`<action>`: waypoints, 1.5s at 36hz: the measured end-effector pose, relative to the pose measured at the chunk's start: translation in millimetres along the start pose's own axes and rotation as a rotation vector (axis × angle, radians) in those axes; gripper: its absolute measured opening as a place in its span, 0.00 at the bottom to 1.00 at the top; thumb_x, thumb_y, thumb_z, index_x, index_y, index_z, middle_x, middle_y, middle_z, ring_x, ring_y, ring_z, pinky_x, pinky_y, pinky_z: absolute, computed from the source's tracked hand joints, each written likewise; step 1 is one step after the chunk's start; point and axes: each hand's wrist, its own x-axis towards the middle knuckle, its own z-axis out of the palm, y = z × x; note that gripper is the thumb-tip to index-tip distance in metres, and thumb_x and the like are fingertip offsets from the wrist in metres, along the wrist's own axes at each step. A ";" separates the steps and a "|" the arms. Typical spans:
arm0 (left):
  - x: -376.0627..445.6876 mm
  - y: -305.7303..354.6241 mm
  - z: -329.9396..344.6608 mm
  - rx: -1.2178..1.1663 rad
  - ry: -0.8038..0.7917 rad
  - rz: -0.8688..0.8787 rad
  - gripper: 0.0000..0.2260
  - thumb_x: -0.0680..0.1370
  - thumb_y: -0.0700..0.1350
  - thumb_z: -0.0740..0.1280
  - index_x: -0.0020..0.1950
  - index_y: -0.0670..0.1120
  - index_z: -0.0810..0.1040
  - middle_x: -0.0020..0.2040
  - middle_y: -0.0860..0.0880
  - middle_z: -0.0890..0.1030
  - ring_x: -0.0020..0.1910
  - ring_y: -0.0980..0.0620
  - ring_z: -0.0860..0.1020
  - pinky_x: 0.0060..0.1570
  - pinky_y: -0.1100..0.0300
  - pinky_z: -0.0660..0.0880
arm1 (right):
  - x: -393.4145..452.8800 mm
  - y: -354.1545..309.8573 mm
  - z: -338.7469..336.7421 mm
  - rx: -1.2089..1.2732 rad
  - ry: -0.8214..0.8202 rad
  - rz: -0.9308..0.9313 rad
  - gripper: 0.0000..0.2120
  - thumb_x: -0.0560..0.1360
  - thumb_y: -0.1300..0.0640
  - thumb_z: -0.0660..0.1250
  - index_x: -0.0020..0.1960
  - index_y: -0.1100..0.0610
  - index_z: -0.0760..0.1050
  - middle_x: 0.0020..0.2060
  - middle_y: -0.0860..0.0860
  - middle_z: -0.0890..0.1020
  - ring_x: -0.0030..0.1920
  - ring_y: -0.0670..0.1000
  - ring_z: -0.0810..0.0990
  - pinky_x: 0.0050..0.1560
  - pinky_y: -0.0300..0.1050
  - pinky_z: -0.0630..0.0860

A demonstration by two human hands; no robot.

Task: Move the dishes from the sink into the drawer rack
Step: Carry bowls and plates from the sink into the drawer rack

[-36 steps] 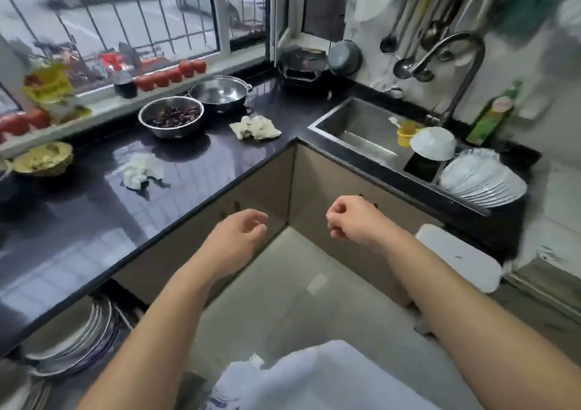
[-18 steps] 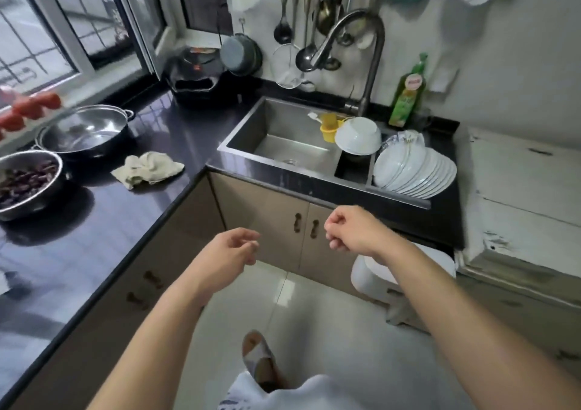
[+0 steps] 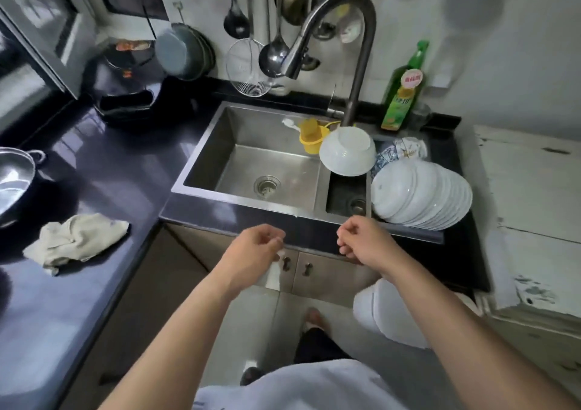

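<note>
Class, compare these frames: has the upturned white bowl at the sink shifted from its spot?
No. The white bowl sits just as before beside the yellow cup, below the faucet; only the camera moved.

The sink (image 3: 251,170) sits in the counter (image 3: 103,186), its large basin on the left and a small basin (image 3: 345,194) on the right. The faucet (image 3: 345,32) rises behind the divide. 1 overturned bowl (image 3: 347,151) rests over the small basin, a cup (image 3: 311,136) just left of it. A row of plates (image 3: 421,195) leans on edge at the right, patterned bowls (image 3: 399,151) behind them, a bottle (image 3: 402,92) farther back. A cloth (image 3: 75,239) lies on the counter at left. Both hands, left hand (image 3: 254,249) and right hand (image 3: 364,239), hang before the counter's front edge.
</note>
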 end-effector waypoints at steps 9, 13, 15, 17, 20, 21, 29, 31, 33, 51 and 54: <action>86.1 18.5 12.9 -0.021 0.025 -0.200 0.07 0.80 0.42 0.66 0.54 0.50 0.82 0.42 0.51 0.85 0.39 0.55 0.82 0.40 0.64 0.75 | 113.5 16.7 -36.4 -0.222 -0.025 0.023 0.08 0.81 0.55 0.63 0.45 0.52 0.77 0.39 0.50 0.84 0.42 0.52 0.84 0.50 0.53 0.83; 107.8 28.9 10.0 -0.091 0.053 -0.243 0.06 0.80 0.41 0.67 0.53 0.48 0.82 0.43 0.48 0.83 0.38 0.53 0.80 0.44 0.58 0.78 | 150.2 22.3 -48.5 -0.498 -0.060 -0.012 0.04 0.81 0.53 0.64 0.52 0.51 0.78 0.49 0.49 0.82 0.50 0.54 0.81 0.54 0.47 0.78; 116.8 33.0 6.5 -0.130 0.082 -0.265 0.06 0.79 0.43 0.67 0.52 0.49 0.83 0.47 0.46 0.85 0.41 0.50 0.82 0.53 0.48 0.80 | 174.0 19.4 -54.1 -0.625 0.003 -0.099 0.11 0.81 0.54 0.66 0.62 0.54 0.76 0.59 0.51 0.78 0.59 0.55 0.78 0.57 0.48 0.74; 125.7 35.9 4.7 -0.148 0.096 -0.288 0.08 0.75 0.47 0.68 0.52 0.49 0.83 0.48 0.47 0.86 0.42 0.49 0.83 0.56 0.45 0.80 | 200.1 14.1 -60.9 -0.704 0.124 -0.228 0.18 0.79 0.55 0.68 0.68 0.58 0.72 0.64 0.54 0.74 0.65 0.57 0.73 0.61 0.52 0.73; 134.6 40.1 6.1 -0.138 0.105 -0.308 0.06 0.77 0.44 0.69 0.52 0.49 0.83 0.46 0.48 0.85 0.41 0.50 0.82 0.56 0.45 0.80 | 236.4 9.8 -66.1 -0.879 0.272 -0.375 0.33 0.73 0.54 0.76 0.73 0.62 0.67 0.67 0.59 0.72 0.68 0.62 0.68 0.66 0.56 0.73; 137.7 41.1 6.3 -0.129 0.109 -0.313 0.06 0.79 0.42 0.68 0.53 0.49 0.83 0.46 0.49 0.85 0.42 0.50 0.82 0.56 0.46 0.80 | 248.4 9.4 -66.5 -0.921 0.274 -0.369 0.38 0.71 0.54 0.77 0.75 0.63 0.65 0.69 0.60 0.70 0.71 0.64 0.66 0.69 0.59 0.71; 145.5 41.5 3.3 -0.123 0.118 -0.332 0.06 0.81 0.42 0.67 0.54 0.50 0.82 0.48 0.49 0.85 0.45 0.48 0.84 0.57 0.47 0.79 | 281.1 18.1 -59.9 -1.169 0.219 -0.302 0.39 0.73 0.65 0.69 0.79 0.66 0.54 0.73 0.63 0.64 0.74 0.68 0.61 0.69 0.67 0.69; 147.1 41.5 2.5 -0.128 0.118 -0.341 0.06 0.81 0.42 0.66 0.54 0.49 0.82 0.48 0.49 0.85 0.44 0.50 0.83 0.56 0.46 0.80 | 280.8 17.2 -62.2 -1.205 0.218 -0.327 0.35 0.74 0.66 0.65 0.78 0.67 0.55 0.70 0.63 0.65 0.71 0.67 0.63 0.67 0.65 0.70; 150.5 41.6 2.6 -0.125 0.112 -0.343 0.07 0.81 0.42 0.66 0.54 0.50 0.82 0.47 0.50 0.84 0.43 0.51 0.82 0.55 0.47 0.80 | 281.1 16.2 -64.1 -1.228 0.207 -0.336 0.34 0.75 0.66 0.64 0.78 0.67 0.55 0.69 0.63 0.66 0.70 0.67 0.64 0.65 0.65 0.72; 151.7 46.8 2.4 -0.108 0.095 -0.317 0.07 0.81 0.45 0.66 0.54 0.53 0.82 0.43 0.56 0.84 0.43 0.54 0.83 0.51 0.51 0.78 | 279.9 7.6 -81.4 -1.350 0.133 -0.391 0.36 0.72 0.59 0.70 0.75 0.67 0.60 0.58 0.61 0.71 0.58 0.62 0.70 0.52 0.59 0.75; 149.2 45.7 3.8 -0.102 0.091 -0.326 0.06 0.81 0.45 0.66 0.54 0.54 0.82 0.45 0.55 0.84 0.44 0.54 0.83 0.54 0.48 0.79 | 279.5 6.8 -85.3 -1.325 0.121 -0.420 0.38 0.70 0.57 0.71 0.74 0.68 0.60 0.58 0.61 0.70 0.57 0.62 0.69 0.53 0.59 0.75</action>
